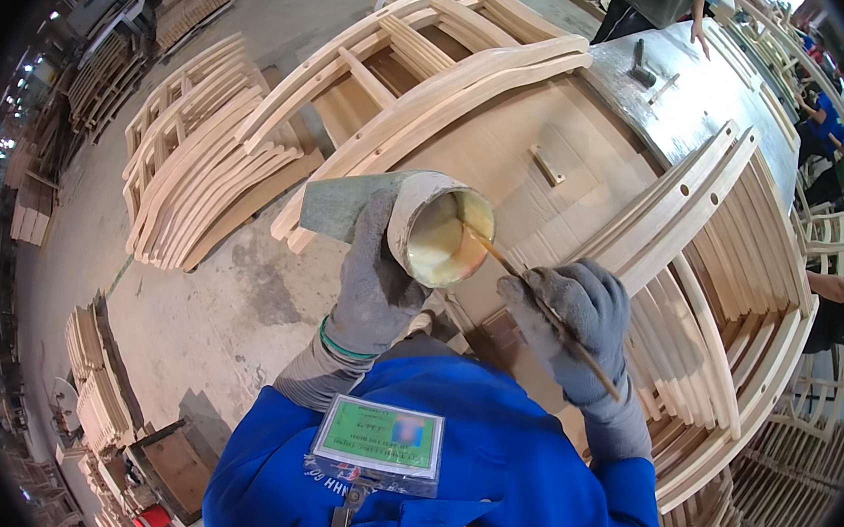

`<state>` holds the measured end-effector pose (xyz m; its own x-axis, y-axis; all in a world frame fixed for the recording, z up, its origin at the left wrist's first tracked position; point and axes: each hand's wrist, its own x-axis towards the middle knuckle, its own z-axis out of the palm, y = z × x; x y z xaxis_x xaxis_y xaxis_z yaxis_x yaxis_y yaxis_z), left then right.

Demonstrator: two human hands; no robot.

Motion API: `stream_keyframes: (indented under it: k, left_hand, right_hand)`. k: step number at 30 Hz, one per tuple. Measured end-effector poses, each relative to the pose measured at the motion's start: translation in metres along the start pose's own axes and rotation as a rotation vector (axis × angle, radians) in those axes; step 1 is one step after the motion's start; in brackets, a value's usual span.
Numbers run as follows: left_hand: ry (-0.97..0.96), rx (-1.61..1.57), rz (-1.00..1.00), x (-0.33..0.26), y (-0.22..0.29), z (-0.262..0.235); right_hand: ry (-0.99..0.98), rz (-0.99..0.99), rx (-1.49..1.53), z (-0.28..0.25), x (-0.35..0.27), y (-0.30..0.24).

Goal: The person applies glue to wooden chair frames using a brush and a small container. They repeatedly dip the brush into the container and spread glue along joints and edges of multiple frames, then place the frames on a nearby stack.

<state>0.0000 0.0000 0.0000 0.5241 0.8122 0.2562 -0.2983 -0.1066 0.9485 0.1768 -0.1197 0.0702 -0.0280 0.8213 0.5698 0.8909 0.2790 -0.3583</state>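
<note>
My left hand (374, 277), in a grey knit glove, grips a glue-crusted cylindrical pot (415, 225) tilted toward me, with pale yellowish glue inside. My right hand (577, 322), also gloved, holds a thin wooden stick (548, 310) whose far tip dips into the pot's mouth. Both hands hover in front of my chest above the near edge of a wooden workbench (519, 187). I wear a blue jacket with a green badge clipped to it.
Curved wooden chair parts lie stacked on the bench's left (429, 73) and right (712, 279). More stacks (200, 159) stand on the concrete floor to the left. A metal-topped table (693, 92) lies beyond, with another person (656, 3) at its far end.
</note>
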Motion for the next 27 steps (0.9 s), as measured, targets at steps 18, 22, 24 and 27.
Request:
stream_keyframes:
  k: [18,22,24,27]
  left_hand:
    - [-0.317,-0.265,-0.713,0.215,-0.176,0.014]
    - [-0.549,-0.257,-0.980,0.250,-0.273,0.033]
    - [-0.630,-0.173,-0.983,0.267,-0.305,0.043]
    - [-0.831,0.175,-0.788,0.316,-0.360,0.048]
  right_hand:
    - [0.421,0.500,-0.174,0.003,-0.011,0.010]
    - [0.526,0.615,-0.217,0.043,0.015,-0.003]
    - [0.467,0.666,-0.221,0.061,0.027,0.000]
    - [0.271,0.772,-0.112,0.084,0.054,0.019]
